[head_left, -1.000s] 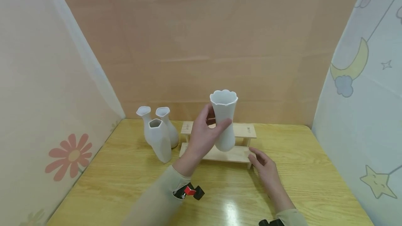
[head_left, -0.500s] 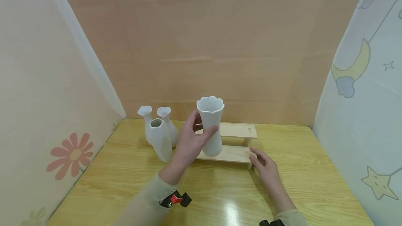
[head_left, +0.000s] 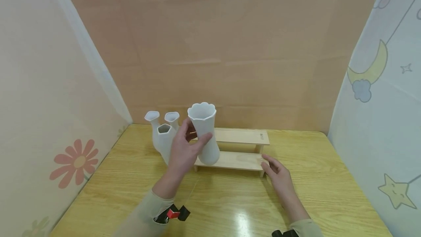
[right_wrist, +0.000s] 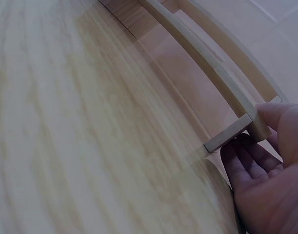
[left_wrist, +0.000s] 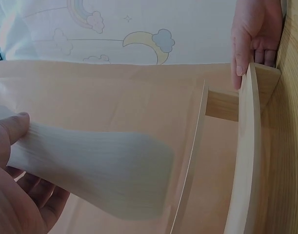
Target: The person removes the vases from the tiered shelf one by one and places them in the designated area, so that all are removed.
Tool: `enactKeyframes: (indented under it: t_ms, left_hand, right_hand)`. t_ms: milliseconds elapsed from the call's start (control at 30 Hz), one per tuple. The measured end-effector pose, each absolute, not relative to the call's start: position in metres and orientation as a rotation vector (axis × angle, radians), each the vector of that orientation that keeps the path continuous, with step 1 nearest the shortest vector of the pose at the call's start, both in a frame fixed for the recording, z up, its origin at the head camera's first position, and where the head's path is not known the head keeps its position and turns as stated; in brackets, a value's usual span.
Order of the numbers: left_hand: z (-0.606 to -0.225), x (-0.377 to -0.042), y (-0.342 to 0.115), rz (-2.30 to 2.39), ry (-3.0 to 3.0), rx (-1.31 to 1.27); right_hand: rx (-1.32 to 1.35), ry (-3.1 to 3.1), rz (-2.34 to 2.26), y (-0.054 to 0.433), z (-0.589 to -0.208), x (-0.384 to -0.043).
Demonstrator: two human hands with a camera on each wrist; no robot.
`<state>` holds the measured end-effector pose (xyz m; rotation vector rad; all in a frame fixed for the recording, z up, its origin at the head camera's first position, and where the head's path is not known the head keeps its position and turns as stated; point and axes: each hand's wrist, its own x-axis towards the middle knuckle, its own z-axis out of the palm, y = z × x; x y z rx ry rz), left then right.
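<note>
My left hand (head_left: 184, 151) grips a white vase (head_left: 208, 145) with a scalloped rim, thumb on its near side. The vase leans slightly, its base in front of the left part of a two-step wooden stand (head_left: 240, 160). In the left wrist view, the vase's smooth lower body (left_wrist: 114, 170) is apart from the stand's boards. At the right end of the lower step, my right hand (head_left: 279, 178) holds the board's corner. The right wrist view has the thumb on the board (right_wrist: 227, 87) and the fingers (right_wrist: 241, 165) curled beside the leg.
Left of the stand is a cluster of white vases: two with flared necks (head_left: 152, 129) behind, one with a pentagonal mouth (head_left: 166, 142) in front, partly hidden by my left hand. All stand on a wood-grain table (head_left: 312, 178), bounded by a peach back sheet (head_left: 246, 46) and side sheets.
My left hand has carried the scalloped vase leftward and slightly down, from mid-stand to its left part. My right hand stays at the stand's right end.
</note>
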<state>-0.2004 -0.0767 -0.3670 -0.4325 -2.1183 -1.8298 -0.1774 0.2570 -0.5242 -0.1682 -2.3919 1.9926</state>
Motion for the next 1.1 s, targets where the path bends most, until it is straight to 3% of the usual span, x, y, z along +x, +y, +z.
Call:
enactKeyframes:
  t_ms: [1100]
  left_hand:
    - [-0.367,-0.191,-0.152,-1.781,-2.057,-0.157]
  right_hand:
    - [-0.176,-2.413,1.978,0.259,-0.518,-0.177]
